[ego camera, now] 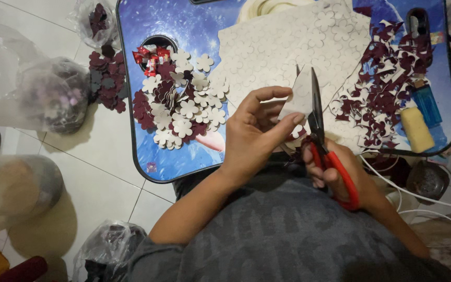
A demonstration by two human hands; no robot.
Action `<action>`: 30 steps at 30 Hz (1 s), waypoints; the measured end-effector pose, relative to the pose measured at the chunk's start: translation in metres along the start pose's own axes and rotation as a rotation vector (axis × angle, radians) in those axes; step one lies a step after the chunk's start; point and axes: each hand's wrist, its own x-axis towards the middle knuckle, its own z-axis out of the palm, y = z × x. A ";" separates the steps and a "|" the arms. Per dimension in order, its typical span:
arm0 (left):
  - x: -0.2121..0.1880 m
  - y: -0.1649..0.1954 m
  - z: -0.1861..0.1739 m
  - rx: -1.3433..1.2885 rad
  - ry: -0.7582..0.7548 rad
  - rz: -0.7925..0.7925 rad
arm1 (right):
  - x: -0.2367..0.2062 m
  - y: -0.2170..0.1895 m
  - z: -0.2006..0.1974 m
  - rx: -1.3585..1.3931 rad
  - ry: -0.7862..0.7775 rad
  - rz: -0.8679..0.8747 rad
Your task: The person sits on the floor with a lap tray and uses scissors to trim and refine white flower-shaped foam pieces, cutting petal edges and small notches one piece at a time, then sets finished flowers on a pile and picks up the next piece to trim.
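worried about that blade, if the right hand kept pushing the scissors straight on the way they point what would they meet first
Most likely the pale sheet piece that the left hand pinches against the blades of the scissors in the right hand; beyond it the flower-marked sheets, though depth is unclear.

Blue lap table (184, 156) with cut-out flowers (184, 107), stamped sheets (272, 52), maroon scraps (387, 89), on floor (105, 177).

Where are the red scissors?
The scissors are in the right hand, right of centre in the head view, blades up against the small white piece held by the left hand.
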 end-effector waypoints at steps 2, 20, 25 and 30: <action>0.001 0.001 -0.001 -0.098 -0.019 -0.034 | -0.001 0.001 -0.002 0.027 0.002 0.023; 0.003 -0.001 -0.004 -0.188 -0.030 -0.045 | 0.001 -0.020 0.002 -0.114 -0.058 -0.089; 0.002 0.001 -0.004 -0.150 -0.053 -0.040 | 0.001 -0.021 0.005 -0.106 -0.030 -0.064; 0.001 0.004 -0.004 -0.114 -0.044 -0.028 | 0.001 -0.015 0.004 -0.085 -0.021 -0.050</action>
